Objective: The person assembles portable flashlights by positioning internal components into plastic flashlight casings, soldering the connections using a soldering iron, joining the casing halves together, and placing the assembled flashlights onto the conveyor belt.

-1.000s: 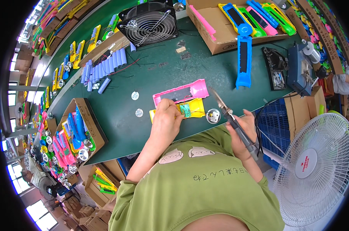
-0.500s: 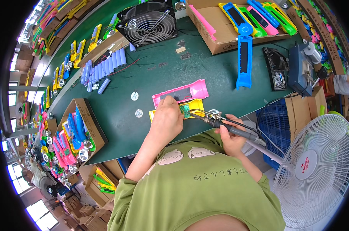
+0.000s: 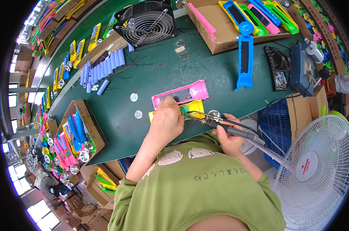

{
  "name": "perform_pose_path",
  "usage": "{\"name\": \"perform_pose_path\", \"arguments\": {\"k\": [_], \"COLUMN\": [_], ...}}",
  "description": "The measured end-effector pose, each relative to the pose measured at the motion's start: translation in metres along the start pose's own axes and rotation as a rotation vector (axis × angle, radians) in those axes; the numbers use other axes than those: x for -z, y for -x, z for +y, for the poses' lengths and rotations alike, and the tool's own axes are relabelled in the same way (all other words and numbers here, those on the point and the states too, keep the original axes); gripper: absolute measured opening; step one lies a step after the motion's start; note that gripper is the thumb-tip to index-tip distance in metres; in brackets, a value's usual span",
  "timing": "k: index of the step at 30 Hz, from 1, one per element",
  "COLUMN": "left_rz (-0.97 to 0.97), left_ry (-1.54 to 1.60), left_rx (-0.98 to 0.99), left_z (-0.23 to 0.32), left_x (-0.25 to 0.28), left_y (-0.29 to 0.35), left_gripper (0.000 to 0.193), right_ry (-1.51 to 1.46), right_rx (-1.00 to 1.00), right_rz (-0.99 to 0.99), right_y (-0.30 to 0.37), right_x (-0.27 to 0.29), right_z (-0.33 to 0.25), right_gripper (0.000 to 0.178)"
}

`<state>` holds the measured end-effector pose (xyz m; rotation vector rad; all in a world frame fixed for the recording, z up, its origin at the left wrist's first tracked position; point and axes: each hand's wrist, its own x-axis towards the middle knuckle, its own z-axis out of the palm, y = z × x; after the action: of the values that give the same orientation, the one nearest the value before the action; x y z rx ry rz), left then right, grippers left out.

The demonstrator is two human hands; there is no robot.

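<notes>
My right hand (image 3: 229,139) is closed around the grey handle of a soldering iron (image 3: 238,131), which has a thin feed tube running along it. Its tip points left and meets, or nearly meets, a small green circuit board (image 3: 185,110). That board lies in a yellow plastic housing (image 3: 197,105) near the table's front edge. Over the housing's left part, my left hand (image 3: 166,120) has its fingers pinched together; whatever they grip is hidden beneath them. Just behind lies a pink housing (image 3: 199,89), open side up. A round reflector (image 3: 214,113) shows beside the iron.
Lilac battery cells (image 3: 109,64) with wires lie at the back left, near a black fan (image 3: 149,25). Cardboard boxes of coloured housings (image 3: 224,47) stand at back right and left. A blue soldering station (image 3: 301,71) and a white fan (image 3: 315,169) are to the right.
The soldering iron's tip has shifted slightly left over the circuit board. My left hand stays in nearly the same place, still pinched.
</notes>
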<state>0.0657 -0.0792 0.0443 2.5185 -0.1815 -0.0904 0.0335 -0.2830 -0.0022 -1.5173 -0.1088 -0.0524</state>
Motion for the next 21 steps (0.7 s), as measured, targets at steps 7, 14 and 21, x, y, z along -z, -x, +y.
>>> {"name": "perform_pose_path", "arguments": {"k": [7, 14, 21], "left_rz": [0.01, 0.006, 0.005], "left_ry": [-0.001, 0.015, 0.005], "left_rx": [0.011, 0.036, 0.056], "left_z": [-0.001, 0.002, 0.002], "left_x": [-0.003, -0.002, -0.003], "left_y": [0.0, 0.0, -0.001], "left_gripper": [0.013, 0.012, 0.012], "right_ry": [0.063, 0.026, 0.057], "right_rx": [0.104, 0.063, 0.1], "right_rz": [-0.017, 0.036, 0.055], "right_y": [-0.003, -0.003, -0.004], "right_x": [-0.001, 0.001, 0.004], "right_z": [0.002, -0.007, -0.006], "right_gripper": [0.02, 0.017, 0.016]}}
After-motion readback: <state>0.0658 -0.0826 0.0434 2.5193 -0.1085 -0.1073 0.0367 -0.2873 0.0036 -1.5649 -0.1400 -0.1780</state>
